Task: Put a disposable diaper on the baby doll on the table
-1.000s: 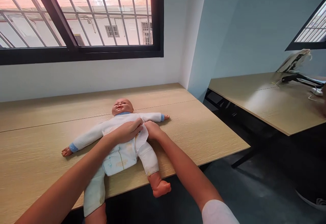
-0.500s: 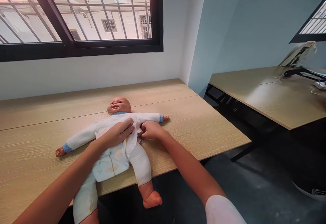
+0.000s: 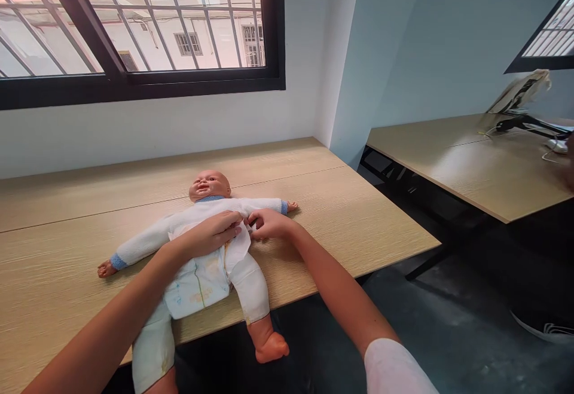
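A baby doll (image 3: 210,185) lies on its back with arms spread, its head toward the window and its lower legs over the table's front edge. It wears a white top (image 3: 150,240) with blue cuffs. Around its hips is a white diaper (image 3: 197,289) with faint prints. Fingers curled, my left hand (image 3: 220,229) grips the diaper's upper edge at the doll's belly. Close beside it, my right hand (image 3: 270,225) pinches the diaper's side at the waist; its fingertips are partly hidden. A loose diaper flap (image 3: 237,249) hangs below my hands.
The doll rests on a wooden table (image 3: 341,220) against the wall, under a barred window (image 3: 179,80). A second table (image 3: 475,170) stands at right across a gap, with a black stand (image 3: 524,122) and cables. A dark shoe (image 3: 542,325) is on the floor at right.
My hands have drawn slightly closer together at the diaper's waist, my left hand moving a little right. The doll's legs have shifted slightly right.
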Motion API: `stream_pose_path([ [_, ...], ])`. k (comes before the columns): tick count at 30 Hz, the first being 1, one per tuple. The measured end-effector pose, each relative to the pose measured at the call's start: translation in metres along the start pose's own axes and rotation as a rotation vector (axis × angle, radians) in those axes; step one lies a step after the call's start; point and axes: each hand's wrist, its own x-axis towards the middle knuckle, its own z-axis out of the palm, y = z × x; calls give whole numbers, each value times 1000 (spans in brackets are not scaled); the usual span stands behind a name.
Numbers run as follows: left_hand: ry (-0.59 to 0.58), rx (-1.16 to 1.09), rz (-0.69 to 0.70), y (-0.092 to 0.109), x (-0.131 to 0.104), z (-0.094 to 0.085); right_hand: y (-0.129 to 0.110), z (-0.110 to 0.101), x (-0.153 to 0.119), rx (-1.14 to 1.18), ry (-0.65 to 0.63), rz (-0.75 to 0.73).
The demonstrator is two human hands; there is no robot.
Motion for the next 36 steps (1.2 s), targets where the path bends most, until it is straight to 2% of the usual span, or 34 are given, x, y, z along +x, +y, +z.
stream_pose_path([
  [3, -140, -16, 65, 2, 11, -4, 0, 2, 3, 128, 58, 86],
  [6, -152, 43, 70, 3, 18, -2, -1, 7, 6, 129, 131, 113],
  [16, -224, 161, 52, 3, 16, -3, 2, 4, 10, 140, 163, 186],
  [25, -242, 85, 17, -10, 8, -11, 10, -4, 5, 97, 173, 229],
  [31, -242, 92, 27, -3, 11, -8, 12, -7, 6, 112, 128, 247],
  [36, -213, 224, -5, 2, 16, -2, 10, -9, 1, 144, 114, 253],
])
